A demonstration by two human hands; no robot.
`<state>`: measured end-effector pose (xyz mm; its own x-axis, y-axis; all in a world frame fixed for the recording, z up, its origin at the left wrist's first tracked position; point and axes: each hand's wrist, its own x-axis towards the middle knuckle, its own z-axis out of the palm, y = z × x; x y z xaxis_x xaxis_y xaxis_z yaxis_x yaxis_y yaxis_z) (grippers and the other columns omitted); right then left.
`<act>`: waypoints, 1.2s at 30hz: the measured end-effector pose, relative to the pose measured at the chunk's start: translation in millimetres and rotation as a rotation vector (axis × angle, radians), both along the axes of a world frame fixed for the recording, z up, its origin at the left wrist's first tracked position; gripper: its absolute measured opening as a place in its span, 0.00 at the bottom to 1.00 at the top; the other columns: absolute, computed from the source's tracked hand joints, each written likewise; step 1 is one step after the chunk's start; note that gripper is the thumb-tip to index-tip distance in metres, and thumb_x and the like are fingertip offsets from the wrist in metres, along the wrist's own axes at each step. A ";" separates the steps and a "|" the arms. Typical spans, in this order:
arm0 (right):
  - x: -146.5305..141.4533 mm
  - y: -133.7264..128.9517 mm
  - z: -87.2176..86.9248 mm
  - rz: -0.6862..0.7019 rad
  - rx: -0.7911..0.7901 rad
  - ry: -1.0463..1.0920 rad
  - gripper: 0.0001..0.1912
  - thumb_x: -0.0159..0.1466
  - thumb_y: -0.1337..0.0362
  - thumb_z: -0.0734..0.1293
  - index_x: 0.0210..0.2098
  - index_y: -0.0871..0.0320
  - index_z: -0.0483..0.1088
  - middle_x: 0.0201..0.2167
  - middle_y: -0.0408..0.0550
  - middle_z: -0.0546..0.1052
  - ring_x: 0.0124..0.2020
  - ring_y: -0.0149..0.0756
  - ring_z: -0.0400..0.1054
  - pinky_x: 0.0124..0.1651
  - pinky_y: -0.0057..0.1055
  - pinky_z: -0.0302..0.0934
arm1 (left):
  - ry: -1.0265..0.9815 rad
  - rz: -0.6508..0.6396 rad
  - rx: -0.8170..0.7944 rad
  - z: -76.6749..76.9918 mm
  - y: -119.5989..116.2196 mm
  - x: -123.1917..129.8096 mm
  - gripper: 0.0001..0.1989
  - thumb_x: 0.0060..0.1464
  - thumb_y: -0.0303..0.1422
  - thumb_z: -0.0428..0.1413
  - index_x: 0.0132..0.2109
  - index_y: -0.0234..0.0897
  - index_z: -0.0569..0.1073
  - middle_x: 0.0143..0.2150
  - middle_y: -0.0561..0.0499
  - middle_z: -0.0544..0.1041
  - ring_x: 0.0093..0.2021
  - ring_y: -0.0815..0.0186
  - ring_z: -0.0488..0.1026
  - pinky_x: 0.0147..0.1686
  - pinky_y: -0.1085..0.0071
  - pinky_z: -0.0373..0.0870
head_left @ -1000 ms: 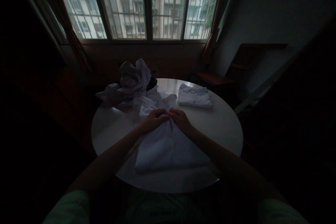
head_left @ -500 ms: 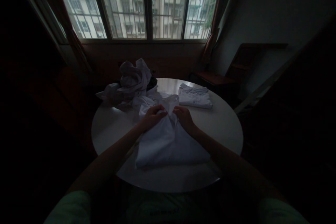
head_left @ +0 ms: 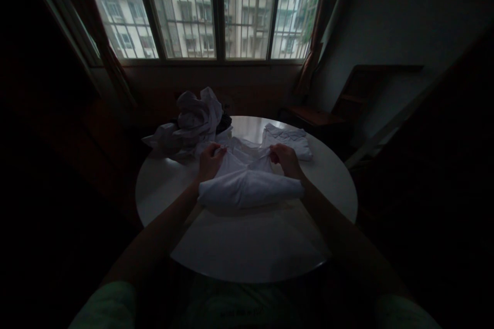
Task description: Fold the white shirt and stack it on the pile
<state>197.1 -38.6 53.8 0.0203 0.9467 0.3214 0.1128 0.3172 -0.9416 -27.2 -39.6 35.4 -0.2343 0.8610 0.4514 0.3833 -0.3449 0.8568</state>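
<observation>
A white shirt (head_left: 250, 187) lies across the middle of the round table, its near part doubled into a thick fold. My left hand (head_left: 211, 160) is closed on the cloth at the upper left of the shirt. At the upper right, my right hand (head_left: 284, 158) pinches the cloth too, and the fabric between the two hands is drawn apart. Just behind my right hand rests a folded white shirt (head_left: 287, 140). Dim light hides the finer detail of the cloth and fingertips.
The round white table (head_left: 247, 247) bears everything. A crumpled heap of white clothes (head_left: 196, 118) sits at its back left, with something dark beside it. Beyond the table, a wooden chair (head_left: 320, 115) stands at the right and a barred window (head_left: 216, 10) spans the back.
My hands have moved apart, left hand leftward and right hand rightward, both slightly farther away. The shirt's near edge has drawn up away from me, baring the front of the table.
</observation>
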 end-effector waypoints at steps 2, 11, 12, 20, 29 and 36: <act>4.7 2.0 3.6 0.046 -0.038 -0.012 0.17 0.50 0.53 0.63 0.16 0.57 0.58 0.12 0.38 0.59 0.15 0.24 0.51 0.19 0.24 0.46 | 0.088 -0.041 -0.029 -1.4 0.6 -2.7 0.08 0.46 0.36 0.53 0.29 0.35 0.69 0.26 0.55 0.68 0.30 0.69 0.64 0.32 0.74 0.60; -1.5 -26.1 16.9 0.572 -0.103 -0.199 0.15 0.54 0.53 0.63 0.29 0.61 0.67 0.10 0.35 0.62 0.11 0.22 0.52 0.15 0.22 0.42 | 0.462 -0.292 -0.087 -10.2 -8.4 8.0 0.10 0.47 0.35 0.53 0.32 0.33 0.74 0.27 0.55 0.72 0.30 0.69 0.66 0.32 0.74 0.60; -3.8 -30.4 16.7 0.640 -0.131 -0.292 0.17 0.55 0.53 0.63 0.33 0.61 0.68 0.11 0.35 0.63 0.11 0.22 0.53 0.15 0.22 0.43 | 0.458 -0.278 -0.075 -10.1 -8.4 8.7 0.10 0.47 0.35 0.52 0.33 0.33 0.74 0.28 0.55 0.72 0.30 0.69 0.67 0.33 0.74 0.61; -7.2 -34.0 7.6 0.667 -0.045 -0.613 0.14 0.54 0.54 0.66 0.32 0.60 0.68 0.13 0.33 0.59 0.14 0.20 0.50 0.18 0.20 0.42 | 0.369 -0.049 -0.024 -2.6 -7.8 7.0 0.09 0.48 0.35 0.53 0.33 0.34 0.74 0.31 0.51 0.75 0.32 0.66 0.70 0.34 0.72 0.62; -12.4 -34.9 2.1 0.668 -0.035 -0.646 0.14 0.54 0.55 0.65 0.26 0.59 0.61 0.17 0.36 0.62 0.19 0.24 0.54 0.21 0.21 0.46 | 0.383 -0.009 0.097 -3.0 -14.5 12.5 0.07 0.50 0.35 0.53 0.34 0.37 0.73 0.32 0.51 0.75 0.33 0.66 0.70 0.37 0.71 0.64; -12.8 -35.5 3.2 0.664 -0.070 -0.707 0.07 0.48 0.70 0.64 0.26 0.59 0.59 0.20 0.36 0.63 0.21 0.24 0.55 0.22 0.22 0.48 | 0.422 -0.023 0.243 1.4 -24.8 17.1 0.07 0.53 0.35 0.51 0.34 0.37 0.71 0.32 0.50 0.73 0.35 0.66 0.69 0.39 0.71 0.63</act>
<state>184.3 -74.2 57.0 -0.7009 0.7133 -0.0033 0.4778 0.4661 -0.7446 -10.1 -64.4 36.8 0.0307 0.7220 0.6912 0.6697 -0.5282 0.5220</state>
